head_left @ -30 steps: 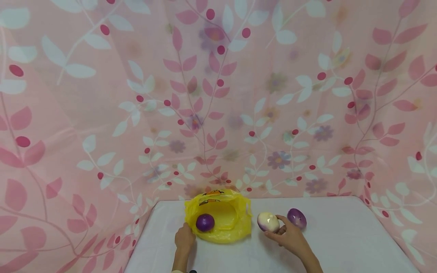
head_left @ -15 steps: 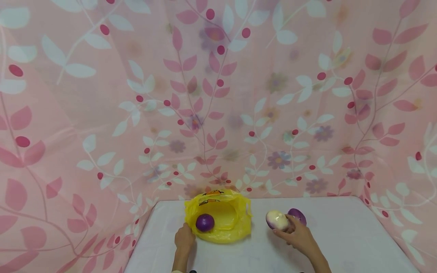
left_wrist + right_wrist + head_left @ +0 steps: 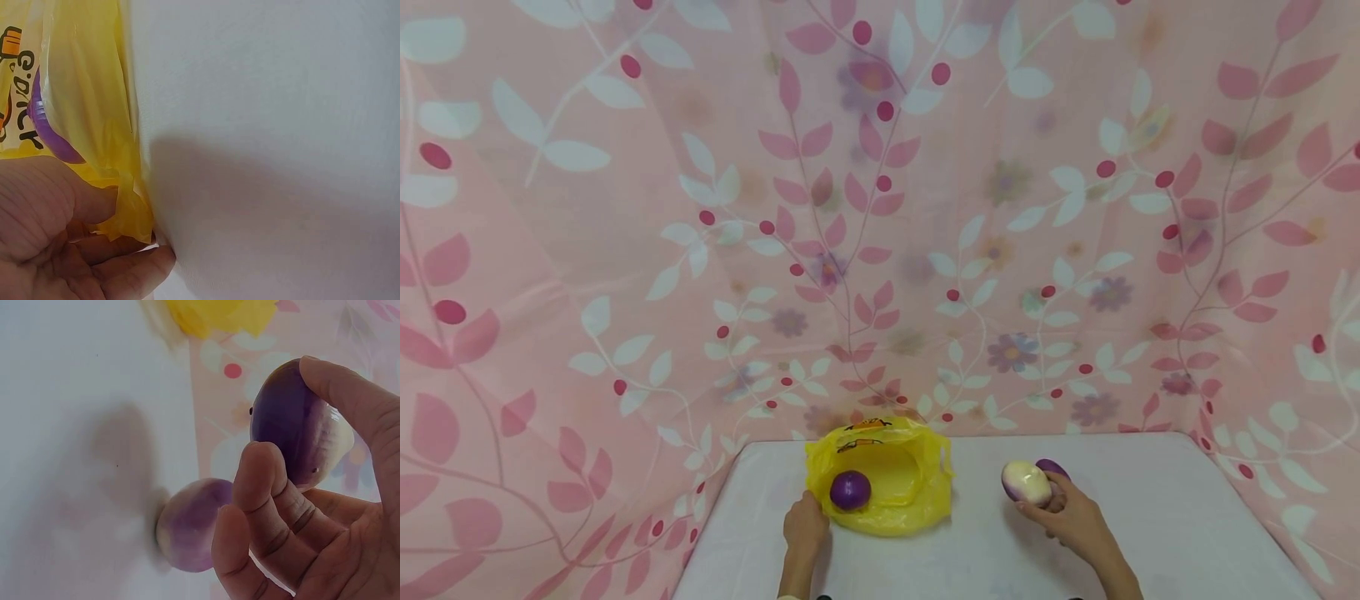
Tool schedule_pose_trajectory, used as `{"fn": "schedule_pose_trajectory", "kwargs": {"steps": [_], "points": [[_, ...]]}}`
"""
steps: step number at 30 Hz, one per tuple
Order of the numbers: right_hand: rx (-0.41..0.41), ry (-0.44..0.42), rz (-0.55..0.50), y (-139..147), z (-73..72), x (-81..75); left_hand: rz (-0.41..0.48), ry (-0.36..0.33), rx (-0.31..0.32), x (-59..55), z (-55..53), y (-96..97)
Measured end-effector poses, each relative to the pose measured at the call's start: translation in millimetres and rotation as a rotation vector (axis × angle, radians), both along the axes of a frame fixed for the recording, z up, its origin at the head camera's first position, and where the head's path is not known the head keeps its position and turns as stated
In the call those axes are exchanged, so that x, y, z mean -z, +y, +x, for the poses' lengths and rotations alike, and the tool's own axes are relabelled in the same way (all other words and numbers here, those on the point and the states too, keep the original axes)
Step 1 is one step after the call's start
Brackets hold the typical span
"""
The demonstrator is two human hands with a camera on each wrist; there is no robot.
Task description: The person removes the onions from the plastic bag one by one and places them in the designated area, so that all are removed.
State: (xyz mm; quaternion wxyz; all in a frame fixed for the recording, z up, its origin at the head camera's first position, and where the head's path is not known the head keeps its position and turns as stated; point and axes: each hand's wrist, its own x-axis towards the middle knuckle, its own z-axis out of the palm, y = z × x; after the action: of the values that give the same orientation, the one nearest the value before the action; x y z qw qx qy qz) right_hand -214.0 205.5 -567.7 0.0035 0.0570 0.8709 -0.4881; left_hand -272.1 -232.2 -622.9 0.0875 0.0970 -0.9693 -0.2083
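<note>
My right hand (image 3: 1078,521) holds a glossy white-and-purple turnip (image 3: 1027,484) above the table, thumb and fingers curled round it. Its purple side faces the right wrist camera. A second turnip (image 3: 195,525), pale and purple, rests on the cloth just beyond that hand; in the head view it is partly hidden by the held one. My left hand (image 3: 806,525) pinches the left edge of a yellow plastic bag (image 3: 904,523). In the left wrist view the gathered plastic (image 3: 132,212) sits between thumb and fingers. A round, glossy purple thing (image 3: 850,490) lies in the bag's open mouth.
A white cloth covers the table (image 3: 958,567). Behind it and at both sides hangs a pink curtain (image 3: 925,333) with leaves and flowers. The bag lies left of centre, near the table's back edge.
My right hand has moved to the right with the turnip, away from the bag and in front of the second turnip. The left hand and the bag have stayed in place.
</note>
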Motion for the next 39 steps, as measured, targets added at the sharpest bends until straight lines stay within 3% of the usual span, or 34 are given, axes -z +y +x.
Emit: {"fn": "schedule_pose_trajectory", "kwargs": {"steps": [11, 39], "points": [[0.015, -0.02, 0.007, 12, 3.5, -0.3, 0.009, 0.004, 0.008, 7.1, -4.7, -3.3], [0.093, -0.074, 0.047, 49, 3.1, 2.6, 0.011, 0.017, 0.002, 5.3, -2.2, -1.5]]}}
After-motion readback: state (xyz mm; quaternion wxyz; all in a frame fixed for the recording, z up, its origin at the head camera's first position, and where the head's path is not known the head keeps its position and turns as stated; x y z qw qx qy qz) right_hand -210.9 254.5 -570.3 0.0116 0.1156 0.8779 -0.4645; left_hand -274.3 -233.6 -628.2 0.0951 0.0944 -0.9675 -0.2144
